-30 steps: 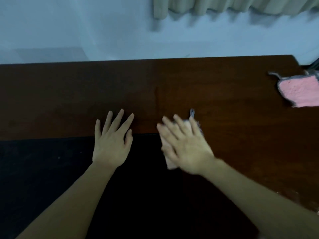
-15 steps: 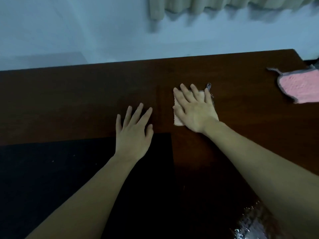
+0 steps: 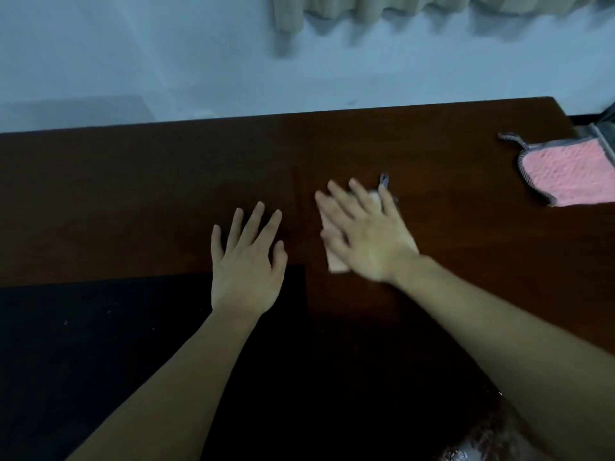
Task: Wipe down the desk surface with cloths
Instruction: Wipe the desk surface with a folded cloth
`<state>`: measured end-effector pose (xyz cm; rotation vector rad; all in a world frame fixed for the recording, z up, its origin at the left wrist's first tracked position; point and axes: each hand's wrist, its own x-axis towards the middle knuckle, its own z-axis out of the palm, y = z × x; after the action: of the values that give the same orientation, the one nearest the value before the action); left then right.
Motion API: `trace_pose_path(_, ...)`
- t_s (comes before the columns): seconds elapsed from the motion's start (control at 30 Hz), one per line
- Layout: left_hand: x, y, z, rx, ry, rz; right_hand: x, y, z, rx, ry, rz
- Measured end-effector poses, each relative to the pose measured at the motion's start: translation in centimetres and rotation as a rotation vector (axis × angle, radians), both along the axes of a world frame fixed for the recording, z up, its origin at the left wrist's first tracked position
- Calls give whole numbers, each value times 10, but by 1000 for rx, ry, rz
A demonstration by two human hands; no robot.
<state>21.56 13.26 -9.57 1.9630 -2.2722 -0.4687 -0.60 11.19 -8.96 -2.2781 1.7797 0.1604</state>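
on the dark brown bench (image 3: 133,201), near its middle, we see our right hand (image 3: 367,239) lying flat on a small pale cloth (image 3: 336,266), fingers straight and slightly spread, palm pressing the cloth down against the wood. the hand is blurred, so we cannot tell its finer pose. the cloth peeks out below the thumb side and along the far edge of the hand, and a short grey loop (image 3: 383,180) sticks out past the fingertips. just beside it, to the left, our left hand (image 3: 248,261) rests palm down with fingers spread and straight, holding nothing; its fingers lie on the brown wood while its heel sits on a black mat (image 3: 100,344) that covers the near left part of the bench. the two hands are close but not touching. well apart from them, at the far right edge of the bench, lies a pink cloth (image 3: 572,174) with grey trim and a grey loop pointing left; it runs out of view on the right. behind the bench stands a pale bluish wall (image 3: 166,54), with the hem of a beige curtain (image 3: 366,8) hanging at the top. something shiny and patterned shows at the bottom right under our right forearm; we cannot tell what it is.
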Motion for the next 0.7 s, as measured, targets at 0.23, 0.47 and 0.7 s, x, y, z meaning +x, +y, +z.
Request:
trace_pose_path(0.23,0,1,-2,-21,4,8,10,-30,-2,8,22,-35)
trace_pose_path(0.47,0,1,-2,-27,19,13,1,102,0,98,-37,312)
trace_pose_path(0.7,-1,1,-4,-37,32,23,-26,5,0,-5,42,111)
